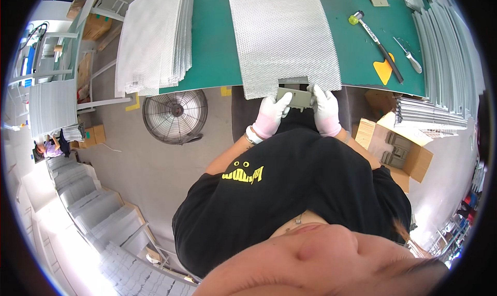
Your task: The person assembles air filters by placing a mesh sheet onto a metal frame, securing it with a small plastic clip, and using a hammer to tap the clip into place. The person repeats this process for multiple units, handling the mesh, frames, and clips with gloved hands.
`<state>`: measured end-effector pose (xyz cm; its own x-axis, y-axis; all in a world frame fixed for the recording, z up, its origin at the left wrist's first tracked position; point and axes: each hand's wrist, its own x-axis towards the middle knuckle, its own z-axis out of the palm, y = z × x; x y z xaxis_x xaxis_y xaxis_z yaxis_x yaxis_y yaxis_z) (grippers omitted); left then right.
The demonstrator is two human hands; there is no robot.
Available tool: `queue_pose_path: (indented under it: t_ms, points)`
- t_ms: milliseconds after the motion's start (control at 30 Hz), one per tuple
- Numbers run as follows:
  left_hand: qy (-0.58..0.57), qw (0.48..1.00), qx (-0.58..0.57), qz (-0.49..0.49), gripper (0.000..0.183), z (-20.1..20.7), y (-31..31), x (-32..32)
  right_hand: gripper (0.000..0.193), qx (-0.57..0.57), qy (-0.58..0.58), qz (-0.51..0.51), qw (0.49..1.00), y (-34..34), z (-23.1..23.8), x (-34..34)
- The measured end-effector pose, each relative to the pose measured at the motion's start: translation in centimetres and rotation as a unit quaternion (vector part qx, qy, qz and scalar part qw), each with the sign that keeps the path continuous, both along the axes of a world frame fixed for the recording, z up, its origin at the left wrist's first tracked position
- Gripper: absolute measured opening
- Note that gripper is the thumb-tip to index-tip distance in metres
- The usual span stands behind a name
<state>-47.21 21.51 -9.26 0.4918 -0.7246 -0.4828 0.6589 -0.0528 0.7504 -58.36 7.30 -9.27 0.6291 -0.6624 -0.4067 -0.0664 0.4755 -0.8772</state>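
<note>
Both my hands wear white gloves. Between them they grip a grey-green plastic part (299, 98), flat and roughly rectangular, with small tabs on its lower edge. My left hand (272, 114) closes on its left end, thumb on top. On its right end my right hand (326, 111) is closed, partly hiding that corner. The part sits at a notch in the near edge of a silvery mesh sheet (283, 34). This sheet lies on a green table (212, 52) and its near end overhangs the front edge. Whether the part is joined to the mesh, I cannot tell.
Stacked mesh sheets (155, 39) lie at the table's left. On the right are a mallet (380, 45), a yellow scraper (383, 69), a screwdriver (409, 56) and long grey strips (450, 58). A floor fan (176, 114) stands below left; an open carton (422, 161) of similar parts stands right.
</note>
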Motion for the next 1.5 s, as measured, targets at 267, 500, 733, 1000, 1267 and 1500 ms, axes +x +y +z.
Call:
queue_pose_path:
  t_ms: [267, 500, 733, 1000, 1267, 1500]
  points:
    - [0.063, 0.994, -0.081, 0.029, 0.035, -0.1, 0.1, -0.9, 0.032, -0.021, 0.046, 0.012, 0.999, 0.0, 0.0, -0.4]
    - [-0.327, 0.745, 0.095, -0.573, 0.050, 9.1, 1.5, 5.2, 0.046, 0.012, -0.028, 0.242, 0.970, -0.1, -1.6, -0.2]
    - [-0.855, 0.440, 0.017, -0.273, 0.063, 8.6, -10.1, 13.1, 0.043, 0.025, -0.109, 0.090, 0.990, 0.8, 0.6, 1.2]
    - [-0.827, 0.482, 0.108, -0.269, 0.074, 6.3, -11.0, 2.1, 0.036, -0.096, -0.054, -0.129, 0.985, -1.3, -2.7, -4.7]
    - [-0.810, 0.502, 0.120, -0.277, 0.073, 6.5, -10.3, 1.2, 0.018, 0.023, -0.093, -0.071, 0.993, -3.1, 1.2, -5.2]
    - [-0.816, 0.498, 0.103, -0.275, 0.071, 6.4, -9.8, 0.2, 0.027, 0.051, -0.082, -0.085, 0.992, -2.4, -0.6, -5.8]
